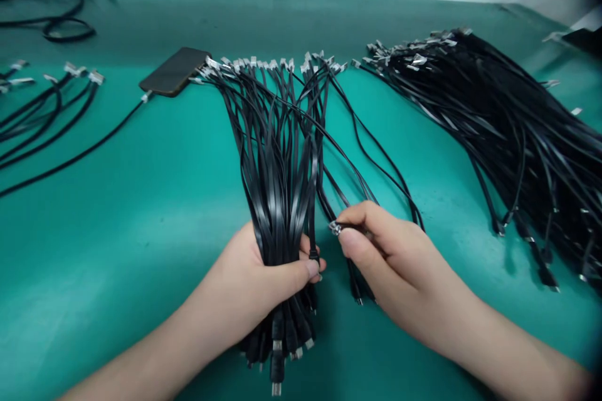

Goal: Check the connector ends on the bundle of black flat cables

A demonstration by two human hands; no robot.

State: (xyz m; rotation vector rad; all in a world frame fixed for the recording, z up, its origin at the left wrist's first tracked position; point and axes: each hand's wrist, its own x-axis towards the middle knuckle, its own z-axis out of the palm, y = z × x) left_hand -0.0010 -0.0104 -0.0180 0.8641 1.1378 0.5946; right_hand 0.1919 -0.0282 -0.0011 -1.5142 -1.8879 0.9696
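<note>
Far left, loose cables and a phone on the green tabletop, well clear of the hands. Then a bundle of flat black cables, probably light, limp and slippery, closed tightly in the left hand above the plug ends, likely best held at that gathered part. Then the right hand, pinched on a small metal connector, and a large cable pile just beyond, not in the way.
</note>
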